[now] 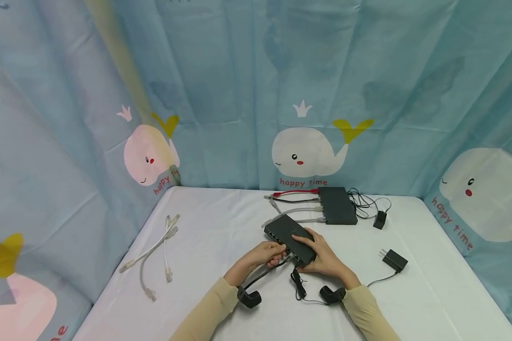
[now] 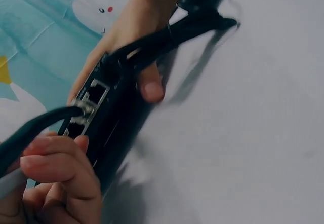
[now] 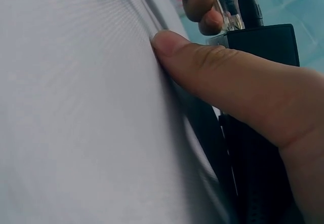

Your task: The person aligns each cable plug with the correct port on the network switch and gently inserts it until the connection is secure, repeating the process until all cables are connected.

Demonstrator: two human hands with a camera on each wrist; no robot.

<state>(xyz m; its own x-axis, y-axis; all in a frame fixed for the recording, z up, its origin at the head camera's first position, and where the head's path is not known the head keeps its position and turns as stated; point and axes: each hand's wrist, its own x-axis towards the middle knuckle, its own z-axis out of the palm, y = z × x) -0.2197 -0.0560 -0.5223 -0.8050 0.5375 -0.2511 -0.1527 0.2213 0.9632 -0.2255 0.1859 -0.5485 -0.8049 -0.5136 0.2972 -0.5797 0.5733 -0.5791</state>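
Note:
A black network switch (image 1: pixel 291 233) is held tilted above the white table, its row of ports facing my left hand. My right hand (image 1: pixel 323 254) grips its near right end; the thumb (image 3: pixel 207 67) lies across the casing in the right wrist view. A black network cable (image 2: pixel 43 122) has its clear plug in one port. Beside that port my left hand (image 1: pixel 265 254) has curled fingers, pinching a grey cable (image 2: pixel 11 182) whose plug end is hidden. A bundled black power cord (image 1: pixel 298 284) hangs from the switch's near end.
Behind stands another black box (image 1: pixel 338 206) with red, black and grey cables plugged in and a small black adapter (image 1: pixel 379 219) to its right. A power plug (image 1: pixel 395 260) lies at right. Loose white and grey cables (image 1: pixel 147 253) lie at left.

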